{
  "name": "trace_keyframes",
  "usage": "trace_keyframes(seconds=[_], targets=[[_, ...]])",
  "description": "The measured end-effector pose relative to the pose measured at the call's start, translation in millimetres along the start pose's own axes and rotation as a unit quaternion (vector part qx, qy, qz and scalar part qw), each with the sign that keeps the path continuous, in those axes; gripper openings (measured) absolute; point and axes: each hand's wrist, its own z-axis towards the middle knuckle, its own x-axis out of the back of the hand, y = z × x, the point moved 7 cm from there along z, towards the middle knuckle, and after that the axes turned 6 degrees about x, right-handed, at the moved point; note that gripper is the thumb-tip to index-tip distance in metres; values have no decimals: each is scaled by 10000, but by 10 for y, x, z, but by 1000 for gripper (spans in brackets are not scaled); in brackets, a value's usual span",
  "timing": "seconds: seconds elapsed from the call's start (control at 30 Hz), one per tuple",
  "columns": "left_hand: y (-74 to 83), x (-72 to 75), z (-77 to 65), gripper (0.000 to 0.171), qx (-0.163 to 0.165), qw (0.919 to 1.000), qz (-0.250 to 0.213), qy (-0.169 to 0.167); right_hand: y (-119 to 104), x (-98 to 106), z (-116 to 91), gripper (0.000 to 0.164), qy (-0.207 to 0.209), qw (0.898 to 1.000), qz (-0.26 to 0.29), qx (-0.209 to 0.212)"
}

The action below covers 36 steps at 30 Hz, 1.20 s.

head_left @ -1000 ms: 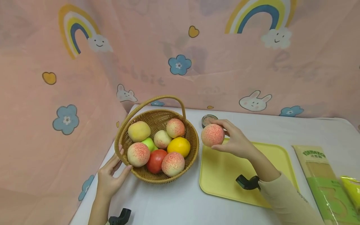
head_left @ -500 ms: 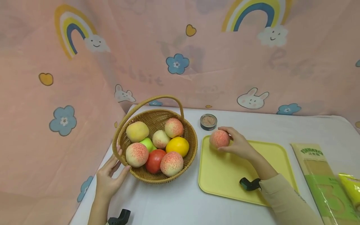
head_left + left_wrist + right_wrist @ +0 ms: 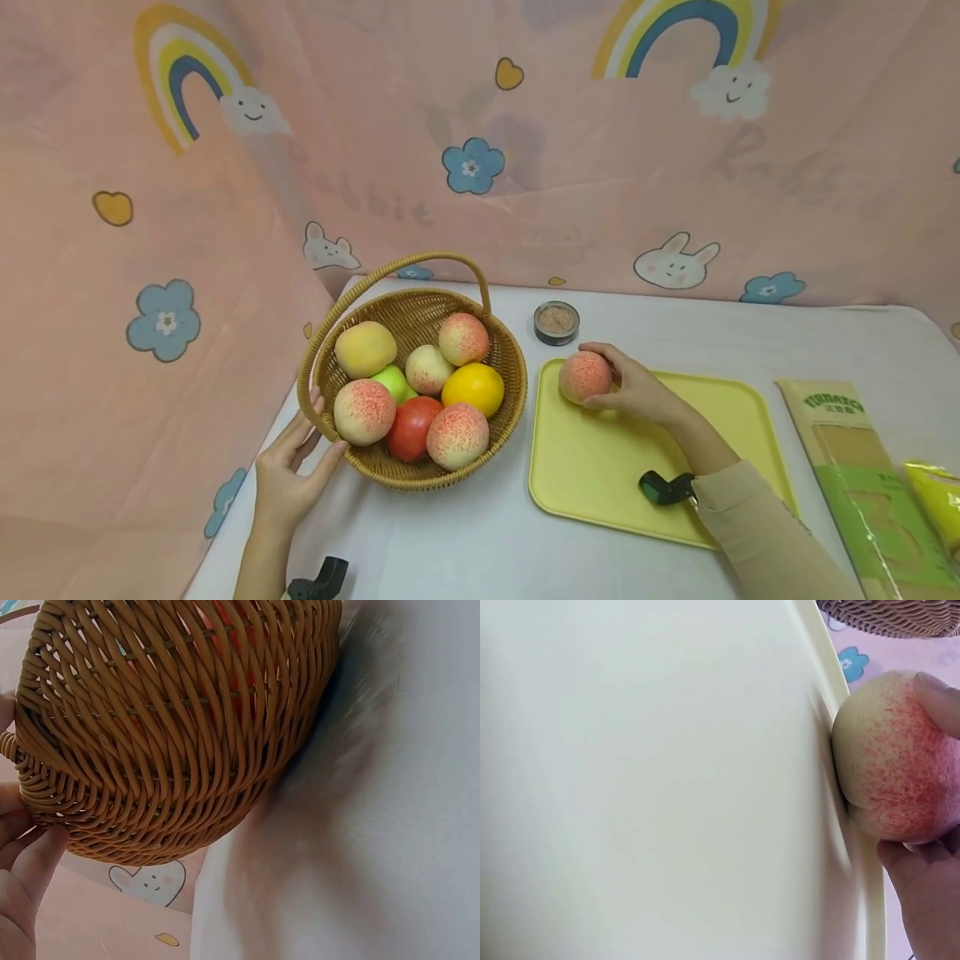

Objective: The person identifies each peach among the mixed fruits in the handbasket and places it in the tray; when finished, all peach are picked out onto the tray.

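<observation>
My right hand point(image 3: 637, 392) grips a pink-speckled peach point(image 3: 583, 377) at the far left corner of the yellow tray point(image 3: 600, 475). Thumb and fingers lie on opposite sides of the peach, its underside right at the tray's surface in the right wrist view. On the left, my left hand point(image 3: 288, 483) holds the wicker basket point(image 3: 172, 735) at its rim by the foot of the handle, thumb against the outer weave. Inside the basket sit several peaches point(image 3: 364, 412), a yellow lemon point(image 3: 472, 390), a red round fruit point(image 3: 413, 429) and a green fruit point(image 3: 392, 382), partly hidden.
Behind the tray stands a small round tin point(image 3: 557, 322). To the right lie a flat green-and-tan package point(image 3: 862, 492) and a yellow bag point(image 3: 933, 504). A pink patterned cloth point(image 3: 570, 192) rises at the back and left of the white table point(image 3: 450, 542).
My right hand has moved the peach slightly right and down, from near the tin to the tray's far left corner. My left hand stays on the basket.
</observation>
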Motion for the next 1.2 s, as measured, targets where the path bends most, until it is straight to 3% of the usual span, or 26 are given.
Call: trace_keyframes(seconds=[0.27, 0.57, 0.83, 1.2], targets=[[23, 0, 6, 64, -85, 10000, -2, 3, 2, -39, -20, 87, -330, 9993, 163, -8], [22, 0, 9, 63, -103, 9999, -15, -10, -77, 7, -22, 94, -315, 9995, 2, 25], [17, 14, 3, 64, -134, 9999, -45, 22, -547, 67, 59, 83, -82, 9948, -402, 931], [49, -16, -9, 63, -350, 9985, -416, -1, -1230, -29, 223, 77, -626, 9864, -380, 1475]])
